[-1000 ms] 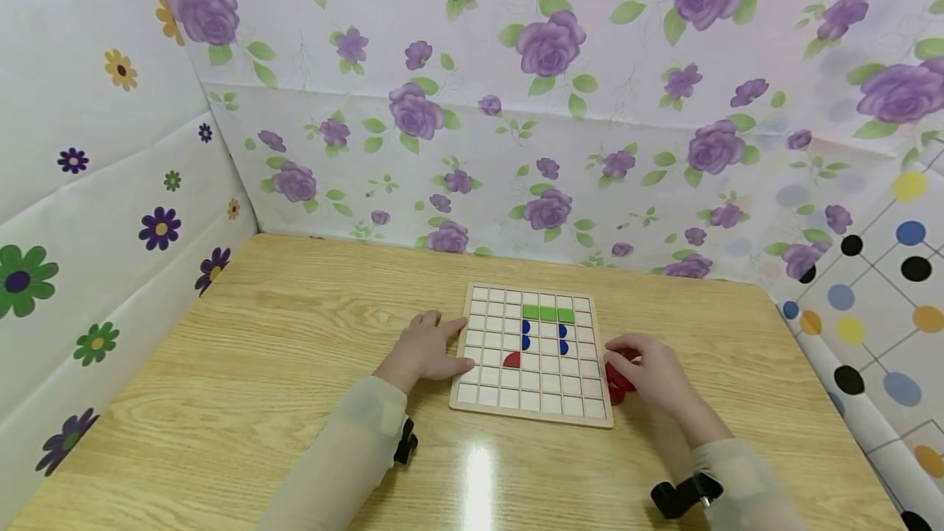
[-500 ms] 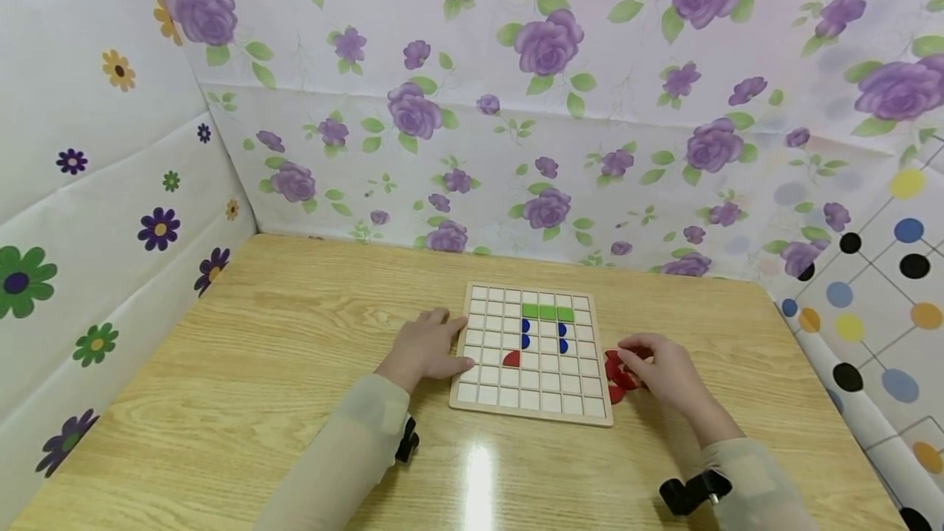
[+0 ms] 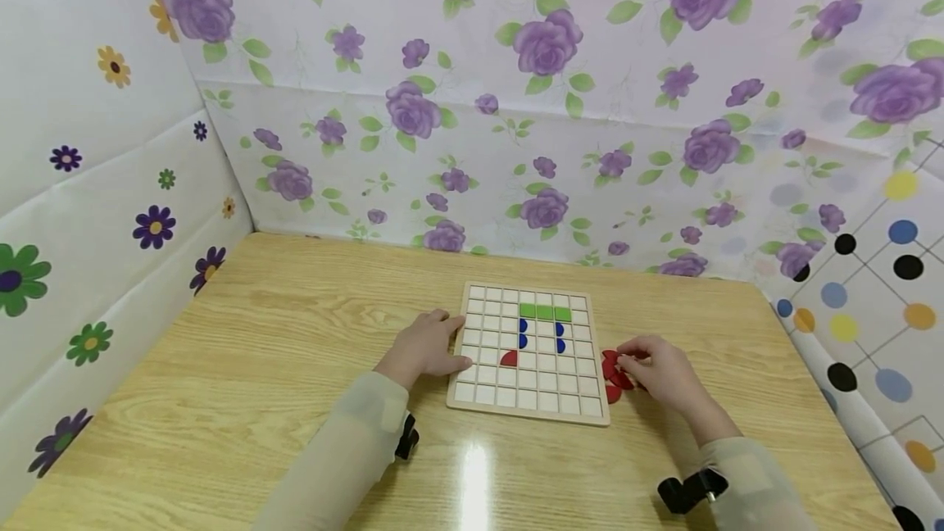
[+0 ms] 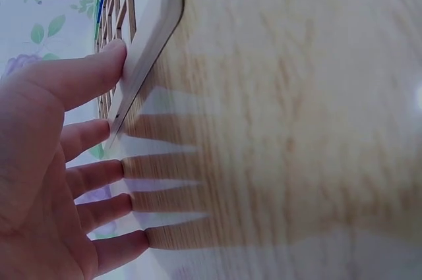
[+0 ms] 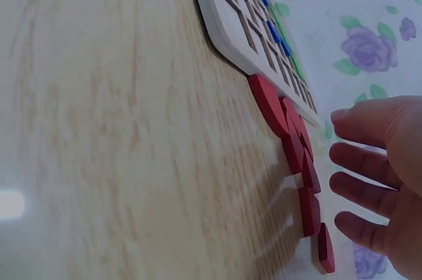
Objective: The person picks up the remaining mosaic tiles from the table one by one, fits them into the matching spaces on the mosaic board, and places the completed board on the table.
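Observation:
A square wooden grid board [image 3: 528,411] with white cells lies on the table. Set in its cells are three green squares [image 3: 545,312], several blue half-circles [image 3: 523,341] and one red quarter-circle [image 3: 509,359]. My left hand [image 3: 424,351] rests at the board's left side, fingers spread, with the thumb on the frame [image 4: 148,29]. Beside the right edge lies a loose pile of red pieces [image 3: 614,392], strung out in a row in the right wrist view [image 5: 308,213]. Over the pile's right side is my right hand [image 3: 659,371], fingers loosely bent, nothing showing between them.
The wood-grain table [image 3: 310,293] runs up to a flowered cloth wall [image 3: 487,179] behind. A flower-print cloth [image 3: 111,285] stands on the left and a dotted cloth [image 3: 878,310] on the right. Black mounts [image 3: 693,492] sit at both wrists.
My right hand has shifted slightly to the right, off the red pieces, and more of them show now. The left hand stays at the board, whose pieces look the same.

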Tool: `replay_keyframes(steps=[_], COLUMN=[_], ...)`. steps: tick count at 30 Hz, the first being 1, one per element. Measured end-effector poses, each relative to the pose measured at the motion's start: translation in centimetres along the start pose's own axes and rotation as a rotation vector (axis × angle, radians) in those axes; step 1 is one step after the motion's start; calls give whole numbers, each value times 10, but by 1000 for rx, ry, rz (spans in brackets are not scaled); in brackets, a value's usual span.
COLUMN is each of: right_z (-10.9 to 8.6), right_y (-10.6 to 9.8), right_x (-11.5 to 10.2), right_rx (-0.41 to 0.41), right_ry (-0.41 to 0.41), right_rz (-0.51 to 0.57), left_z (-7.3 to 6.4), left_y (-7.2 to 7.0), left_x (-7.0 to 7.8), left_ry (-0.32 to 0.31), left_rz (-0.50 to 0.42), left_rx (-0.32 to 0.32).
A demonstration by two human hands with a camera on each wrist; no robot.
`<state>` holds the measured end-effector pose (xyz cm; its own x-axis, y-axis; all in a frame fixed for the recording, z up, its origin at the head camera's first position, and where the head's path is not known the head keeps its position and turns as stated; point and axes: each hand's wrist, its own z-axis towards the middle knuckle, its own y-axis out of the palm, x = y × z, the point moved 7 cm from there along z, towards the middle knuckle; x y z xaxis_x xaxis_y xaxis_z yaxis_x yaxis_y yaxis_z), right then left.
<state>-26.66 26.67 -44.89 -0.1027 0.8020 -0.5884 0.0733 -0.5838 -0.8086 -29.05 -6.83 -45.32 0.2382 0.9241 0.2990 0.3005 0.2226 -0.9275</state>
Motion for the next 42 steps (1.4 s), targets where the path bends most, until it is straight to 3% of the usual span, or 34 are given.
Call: replay_keyframes(steps=[9,14,26,42], right_z=[5,6,7,9], right_y=[4,6,7,12], right_x=[-2,-3,-5,-6], right_rx=[31,27,33,-60], right_ry=[-118,-131,-134,-67], right_rz=[-186,-281,-291,-229], left_z=[1,3,3,2], left_y=[-1,-1,-2,-1], left_x=[2,4,3,-1], left_ry=[0,9,0,-1], left_rz=[-6,14,21,3], left_rx=[13,25,11,16])
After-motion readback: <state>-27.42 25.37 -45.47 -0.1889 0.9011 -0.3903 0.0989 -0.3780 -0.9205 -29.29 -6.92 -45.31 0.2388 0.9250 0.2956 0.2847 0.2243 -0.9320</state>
